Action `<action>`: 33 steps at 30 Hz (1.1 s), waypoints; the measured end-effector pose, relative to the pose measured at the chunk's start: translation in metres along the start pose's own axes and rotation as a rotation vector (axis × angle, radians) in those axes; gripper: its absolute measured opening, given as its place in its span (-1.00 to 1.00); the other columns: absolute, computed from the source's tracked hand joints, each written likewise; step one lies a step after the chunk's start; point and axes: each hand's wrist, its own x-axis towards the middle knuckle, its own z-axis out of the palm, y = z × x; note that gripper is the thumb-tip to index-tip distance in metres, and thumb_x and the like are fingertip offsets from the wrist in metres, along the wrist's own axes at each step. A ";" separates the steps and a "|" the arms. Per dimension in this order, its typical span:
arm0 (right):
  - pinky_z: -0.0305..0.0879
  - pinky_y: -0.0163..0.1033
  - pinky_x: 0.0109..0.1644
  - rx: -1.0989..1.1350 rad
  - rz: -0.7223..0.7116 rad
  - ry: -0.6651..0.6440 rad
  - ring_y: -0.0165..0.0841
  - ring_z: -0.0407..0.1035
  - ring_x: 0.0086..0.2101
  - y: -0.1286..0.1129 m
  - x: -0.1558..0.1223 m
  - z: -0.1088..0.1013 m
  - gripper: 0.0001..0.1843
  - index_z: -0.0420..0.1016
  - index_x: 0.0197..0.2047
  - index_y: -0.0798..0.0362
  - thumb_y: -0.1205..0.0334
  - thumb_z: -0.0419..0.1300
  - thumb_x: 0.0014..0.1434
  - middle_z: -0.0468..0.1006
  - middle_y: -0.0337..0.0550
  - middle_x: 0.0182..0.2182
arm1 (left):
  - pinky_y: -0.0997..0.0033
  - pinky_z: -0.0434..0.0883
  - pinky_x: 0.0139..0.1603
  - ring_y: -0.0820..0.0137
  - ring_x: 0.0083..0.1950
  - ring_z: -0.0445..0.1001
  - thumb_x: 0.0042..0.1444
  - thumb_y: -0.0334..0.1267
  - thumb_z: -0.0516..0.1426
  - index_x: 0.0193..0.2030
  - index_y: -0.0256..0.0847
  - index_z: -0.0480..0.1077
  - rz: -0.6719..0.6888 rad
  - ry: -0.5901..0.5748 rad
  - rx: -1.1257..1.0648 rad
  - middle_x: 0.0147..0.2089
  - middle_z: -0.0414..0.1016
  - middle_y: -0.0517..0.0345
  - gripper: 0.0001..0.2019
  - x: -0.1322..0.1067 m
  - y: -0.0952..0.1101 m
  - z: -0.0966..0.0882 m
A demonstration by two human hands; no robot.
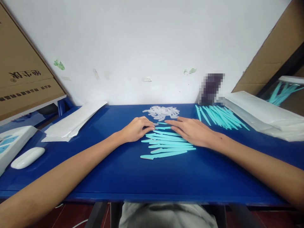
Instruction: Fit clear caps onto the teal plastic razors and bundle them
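Note:
Several turquoise eyebrow razors [171,142] lie in a loose, fanned row on the blue table, blades toward the left. At the far end of this row, my left hand [136,129] is closed, thumb and forefinger pinched beside a razor's left tip. What sits in that pinch is too small to make out. My right hand [194,131] reaches over the razors' right ends with fingers stretched out, its fingertips near the farthest razors. Just beyond both hands is a heap of small translucent white blade covers [162,111].
More turquoise razors [218,116] are piled at the back right, near a white plastic bag [266,114] and a clear tub [287,90]. On the left are white plastic sleeves [73,123], a white mouse-shaped object [28,157] and a white device [14,142]. Cardboard [26,63] flanks the table.

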 end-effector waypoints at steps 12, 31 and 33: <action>0.26 -0.22 -0.30 -0.014 -0.009 -0.026 -0.22 0.48 -0.26 0.001 0.001 0.005 -0.43 0.23 0.42 -0.17 0.00 -0.27 0.48 0.53 -0.03 -0.12 | 0.25 0.49 0.03 0.26 0.04 0.57 0.38 -0.20 0.09 -0.05 -0.17 0.59 0.042 0.062 0.008 0.01 0.65 0.09 -0.76 -0.002 0.000 0.002; 0.34 -0.15 -0.19 0.019 0.017 -0.007 -0.15 0.48 -0.16 0.000 0.003 -0.002 -0.42 0.26 0.40 -0.12 -0.01 -0.27 0.47 0.53 0.03 -0.07 | 0.24 0.51 -0.01 0.27 -0.03 0.59 0.38 -0.20 0.08 -0.07 -0.19 0.57 0.081 0.129 0.046 -0.04 0.65 0.06 -0.76 -0.003 0.001 0.003; 0.35 -0.13 -0.15 0.028 0.000 -0.012 -0.13 0.49 -0.12 0.000 0.003 -0.002 -0.42 0.29 0.38 -0.10 -0.01 -0.26 0.47 0.55 0.03 -0.04 | 0.24 0.52 0.01 0.26 -0.01 0.59 0.38 -0.21 0.08 -0.06 -0.19 0.57 0.101 0.129 0.046 -0.03 0.65 0.05 -0.77 -0.003 0.001 0.002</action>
